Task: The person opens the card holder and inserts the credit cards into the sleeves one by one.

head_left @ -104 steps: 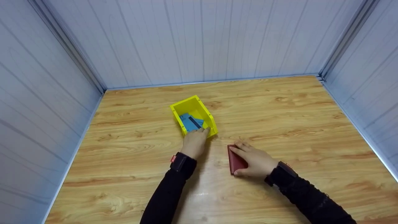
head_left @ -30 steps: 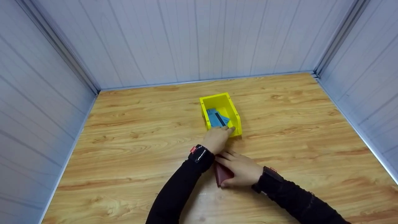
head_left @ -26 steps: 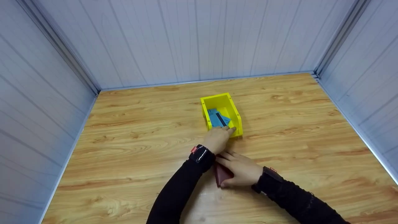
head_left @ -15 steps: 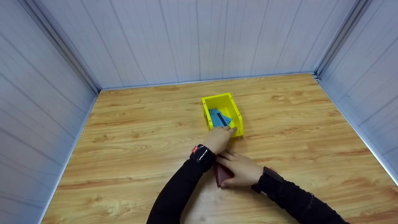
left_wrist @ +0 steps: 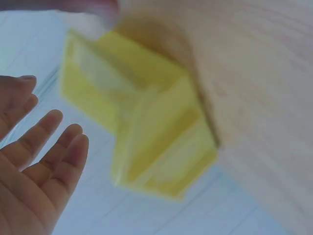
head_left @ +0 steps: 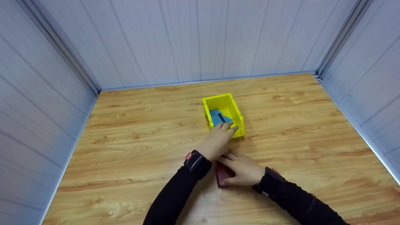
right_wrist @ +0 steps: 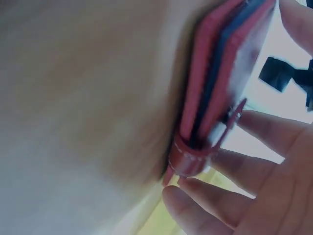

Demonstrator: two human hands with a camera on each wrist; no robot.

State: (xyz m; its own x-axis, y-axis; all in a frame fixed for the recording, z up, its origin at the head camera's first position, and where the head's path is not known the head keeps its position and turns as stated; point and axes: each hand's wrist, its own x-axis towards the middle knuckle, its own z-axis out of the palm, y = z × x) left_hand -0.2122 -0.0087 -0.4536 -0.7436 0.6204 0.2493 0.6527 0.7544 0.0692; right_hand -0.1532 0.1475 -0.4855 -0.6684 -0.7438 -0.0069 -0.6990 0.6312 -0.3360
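Observation:
A yellow plastic bin (head_left: 238, 118) stands mid-table in the head view, holding blue cards (head_left: 217, 116), one with a black stripe. My left hand (head_left: 215, 140) hovers over its near edge. In the left wrist view, that hand's fingers (left_wrist: 68, 156) are loosely extended, apart from the blurred bin (left_wrist: 161, 129). Close in front of the bin lies a dark red wallet (head_left: 222, 175) with a strap at one end. My right hand (head_left: 245, 170) holds it, thumb at the near end and fingers at the far end. The right wrist view shows the wallet (right_wrist: 208, 83) edge-on, its layers slightly parted.
The wooden tabletop (head_left: 140, 125) spreads around both hands. Pale panelled walls (head_left: 200, 40) enclose it at the back and both sides. My left forearm (head_left: 175, 190) passes close to the wallet's left side.
Since the oldest frame, the bin has shifted right with my left hand, and the wallet has come left and nearer. In the last half second my left fingers have loosened and lifted from the bin.

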